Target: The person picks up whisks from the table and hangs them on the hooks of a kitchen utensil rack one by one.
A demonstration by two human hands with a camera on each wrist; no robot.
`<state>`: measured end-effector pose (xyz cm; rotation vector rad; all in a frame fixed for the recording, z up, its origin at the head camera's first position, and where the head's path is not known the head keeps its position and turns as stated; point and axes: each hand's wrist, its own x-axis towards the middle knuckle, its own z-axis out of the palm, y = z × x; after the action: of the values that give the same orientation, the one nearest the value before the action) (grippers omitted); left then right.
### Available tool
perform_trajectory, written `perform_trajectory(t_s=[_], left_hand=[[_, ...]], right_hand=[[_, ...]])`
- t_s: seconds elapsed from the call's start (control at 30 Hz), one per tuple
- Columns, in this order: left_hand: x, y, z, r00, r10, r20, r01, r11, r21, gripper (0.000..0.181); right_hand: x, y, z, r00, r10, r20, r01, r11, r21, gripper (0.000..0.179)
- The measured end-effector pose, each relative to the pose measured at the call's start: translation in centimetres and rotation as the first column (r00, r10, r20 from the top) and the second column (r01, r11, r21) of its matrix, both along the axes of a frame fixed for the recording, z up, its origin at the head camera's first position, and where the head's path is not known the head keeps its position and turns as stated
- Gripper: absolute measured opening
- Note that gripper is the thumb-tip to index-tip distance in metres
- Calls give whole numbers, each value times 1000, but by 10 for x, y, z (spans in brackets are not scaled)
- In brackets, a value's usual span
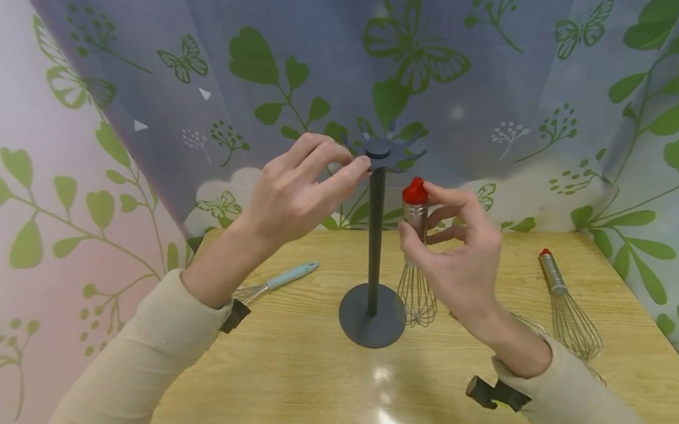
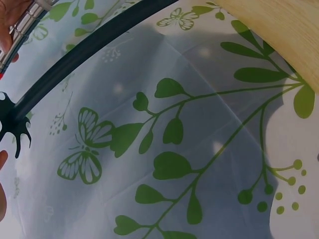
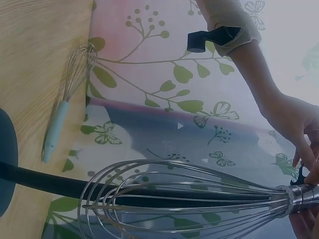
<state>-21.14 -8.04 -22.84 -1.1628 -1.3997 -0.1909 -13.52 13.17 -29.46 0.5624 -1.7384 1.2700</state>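
A dark utensil stand (image 1: 377,235) rises from a round base, its top a ring of curved hooks (image 1: 393,149). My left hand (image 1: 302,185) has its fingers bent at the left side of that hooked top, pinching a hook. In my right hand (image 1: 464,245) is a whisk with a metal handle (image 1: 416,217) and red end cap, held upright between thumb and fingers just right of the pole. Its wire loops (image 3: 184,199) hang down beside the pole, close over the base. The right wrist view shows the loops overlapping the pole.
On the left of the wooden table (image 1: 278,376) lies a whisk with a pale blue handle (image 1: 292,275). A red-capped metal whisk (image 1: 567,310) lies at the right, with more whisk wires (image 1: 528,322) partly behind my right wrist. Leaf-patterned cloth (image 1: 323,63) hangs behind the table.
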Motion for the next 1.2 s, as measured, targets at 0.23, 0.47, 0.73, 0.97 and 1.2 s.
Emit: perform_trajectory(t_s=[0.23,0.47,0.73,0.97,1.2], left_hand=[[-1,2,-1,1000,-9,-6,9,1000,10,11],[0,2,-1,1000,-9,3,9,1000,12,10],[-1,2,-1,1000,-17,6,17,1000,17,11],[-1,2,-1,1000,-12,7,12,1000,15,11],[-1,2,-1,1000,-4,7,4,1000,13,10]], right_hand=[[2,1,4,1000,-3,-2,3,1000,1,45],[4,2,12,1000,-6,-5,6,1000,4,44],[6,4,18,1000,-26,4,26,999,21,44],[6,4,24,999,-33,19,33,999,43,44],[7,5,28,999,-38,32,35,997,74,44]])
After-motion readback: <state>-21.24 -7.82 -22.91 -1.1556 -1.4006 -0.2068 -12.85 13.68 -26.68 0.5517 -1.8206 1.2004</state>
